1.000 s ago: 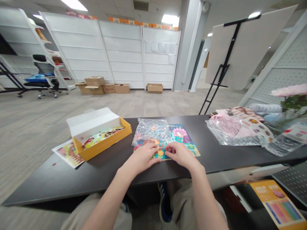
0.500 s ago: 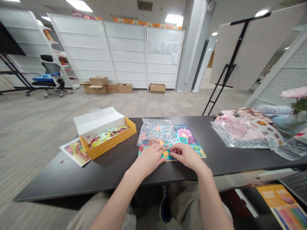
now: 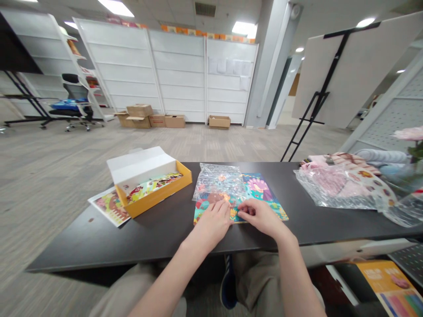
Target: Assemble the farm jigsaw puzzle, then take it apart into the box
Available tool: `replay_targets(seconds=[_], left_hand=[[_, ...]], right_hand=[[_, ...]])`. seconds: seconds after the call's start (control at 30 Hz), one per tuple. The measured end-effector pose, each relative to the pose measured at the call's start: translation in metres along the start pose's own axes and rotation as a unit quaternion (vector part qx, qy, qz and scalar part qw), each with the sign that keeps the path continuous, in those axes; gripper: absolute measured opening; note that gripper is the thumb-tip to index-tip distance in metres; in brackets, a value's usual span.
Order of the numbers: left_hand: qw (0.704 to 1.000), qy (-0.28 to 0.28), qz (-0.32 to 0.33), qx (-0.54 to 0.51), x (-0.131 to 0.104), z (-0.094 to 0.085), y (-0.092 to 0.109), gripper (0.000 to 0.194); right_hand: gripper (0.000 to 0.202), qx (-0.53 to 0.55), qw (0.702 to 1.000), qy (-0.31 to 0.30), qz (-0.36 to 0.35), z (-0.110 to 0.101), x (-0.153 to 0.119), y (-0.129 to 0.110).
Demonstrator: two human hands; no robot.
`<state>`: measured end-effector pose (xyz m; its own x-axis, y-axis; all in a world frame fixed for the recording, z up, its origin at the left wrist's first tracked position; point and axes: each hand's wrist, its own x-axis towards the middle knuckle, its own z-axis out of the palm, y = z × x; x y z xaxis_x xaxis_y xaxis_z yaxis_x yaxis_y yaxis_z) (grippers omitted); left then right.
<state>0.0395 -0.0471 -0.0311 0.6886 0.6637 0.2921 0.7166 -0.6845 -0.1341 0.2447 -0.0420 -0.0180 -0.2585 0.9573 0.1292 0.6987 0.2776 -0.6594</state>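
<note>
A colourful illustrated picture board [image 3: 259, 189] lies on the black table, with a crinkled clear plastic bag [image 3: 216, 177] covering its upper left part. My left hand [image 3: 214, 223] rests palm down on the board's lower left area, fingers stretched out. Beside it, my right hand [image 3: 261, 216] touches the lower middle of the board, its fingers curled and thumb drawn in. Whatever is between those fingertips, if anything, I cannot make out. The two hands are close together but apart.
A yellow box [image 3: 158, 196] with its white lid raised holds printed pieces, left of the board. A printed sheet [image 3: 109, 206] lies partly under it. To the right are clear plastic packaging [image 3: 343, 189] and pink cloth. The black table [image 3: 109, 246] has its front edge near my legs.
The whole view has shifted slightly, moving the scene a little to the right in the picture. Both hands stay on the board in nearly the same pose.
</note>
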Motion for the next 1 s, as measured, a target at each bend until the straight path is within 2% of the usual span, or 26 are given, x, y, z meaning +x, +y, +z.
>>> replay_targets(seconds=[0.2, 0.43, 0.6, 0.73, 0.93, 1.0], left_hand=[[1.000, 0.005, -0.012, -0.006, -0.001, 0.002, 0.001, 0.035], [1.000, 0.005, -0.014, -0.018, -0.001, 0.000, 0.000, 0.033], [0.999, 0.016, -0.021, -0.043, -0.002, 0.001, -0.003, 0.033], [0.997, 0.003, -0.024, -0.069, -0.003, -0.002, -0.005, 0.029], [0.990, -0.013, -0.031, -0.134, -0.005, -0.010, -0.011, 0.045], [0.987, -0.014, -0.038, -0.154, -0.006, -0.012, -0.014, 0.043]], right_hand=[[0.014, 0.027, 1.000, -0.014, -0.005, -0.004, -0.003, -0.007], [0.011, 0.025, 0.999, -0.023, 0.003, 0.000, -0.001, -0.003], [0.034, 0.074, 0.996, -0.049, -0.009, -0.001, -0.004, -0.009], [0.016, 0.107, 0.992, -0.074, -0.009, 0.001, -0.004, -0.016], [0.012, 0.080, 0.995, -0.054, -0.009, 0.005, -0.003, -0.011], [0.016, 0.072, 0.997, -0.037, -0.004, 0.005, -0.003, -0.009]])
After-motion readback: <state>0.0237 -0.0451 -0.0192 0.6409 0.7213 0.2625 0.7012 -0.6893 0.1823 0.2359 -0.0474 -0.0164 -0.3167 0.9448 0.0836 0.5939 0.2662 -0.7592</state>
